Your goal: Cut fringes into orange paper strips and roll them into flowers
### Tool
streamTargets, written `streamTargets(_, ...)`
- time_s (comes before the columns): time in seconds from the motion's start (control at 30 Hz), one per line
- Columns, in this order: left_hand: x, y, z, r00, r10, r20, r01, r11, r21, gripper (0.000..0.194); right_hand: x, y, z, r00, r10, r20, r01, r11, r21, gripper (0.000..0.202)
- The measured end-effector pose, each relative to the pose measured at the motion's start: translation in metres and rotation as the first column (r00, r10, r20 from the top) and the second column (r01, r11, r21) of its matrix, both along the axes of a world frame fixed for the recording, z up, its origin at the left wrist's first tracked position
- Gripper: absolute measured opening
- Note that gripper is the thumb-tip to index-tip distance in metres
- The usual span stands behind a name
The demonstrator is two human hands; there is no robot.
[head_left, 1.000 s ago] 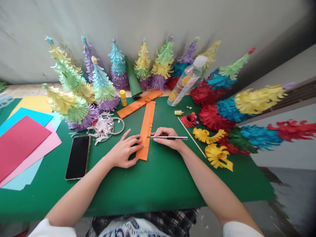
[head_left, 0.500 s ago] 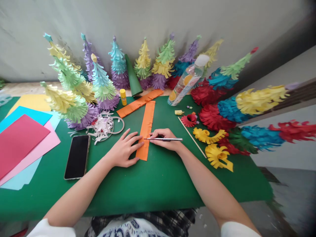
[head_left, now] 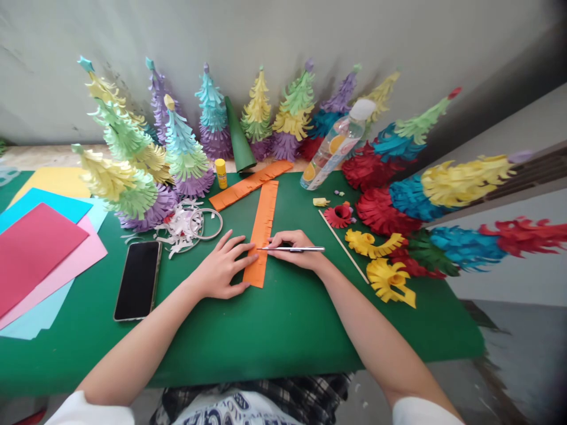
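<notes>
An orange paper strip (head_left: 266, 215) lies lengthwise on the green tabletop, its upper right edge cut into fringe. My left hand (head_left: 227, 267) rests flat with fingers spread, the fingertips on the strip's left side. From the right, my right hand (head_left: 293, 247) pinches a slim silver pen-shaped craft knife (head_left: 305, 249). Its thin tip points left and lies over the strip, close to my left fingertips; whether it pierces the paper I cannot tell. A second fringed orange strip (head_left: 241, 189) lies slanted just beyond.
Fringed paper trees (head_left: 212, 109) line the back and right. A green paper cone (head_left: 239, 139), glue stick (head_left: 221, 174) and bottle (head_left: 334, 144) stand behind the strips. Left are a phone (head_left: 138, 280), paper scraps (head_left: 183, 227) and coloured sheets (head_left: 39, 254); right, a thin stick (head_left: 343, 247) and yellow curls (head_left: 390, 280).
The craft knife has slid very slightly left over the strip. My left hand keeps its place on the paper. The view has shifted a little.
</notes>
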State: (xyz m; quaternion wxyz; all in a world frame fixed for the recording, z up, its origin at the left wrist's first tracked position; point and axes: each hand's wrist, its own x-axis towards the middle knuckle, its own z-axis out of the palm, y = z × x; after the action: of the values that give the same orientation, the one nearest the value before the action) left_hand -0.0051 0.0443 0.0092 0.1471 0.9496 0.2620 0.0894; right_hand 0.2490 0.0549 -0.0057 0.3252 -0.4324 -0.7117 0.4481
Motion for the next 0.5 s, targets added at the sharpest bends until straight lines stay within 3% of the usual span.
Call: streamTargets(0.5, -0.0002, 0.0001, -0.0014, 1.0, 0.006, 0.016, -0.006, 1.0, -0.001, 0.056, -0.0003, 0.0005, -0.0032, 1.0, 0.02, -0.023, -0.019, 0.999, 0.042, 0.012)
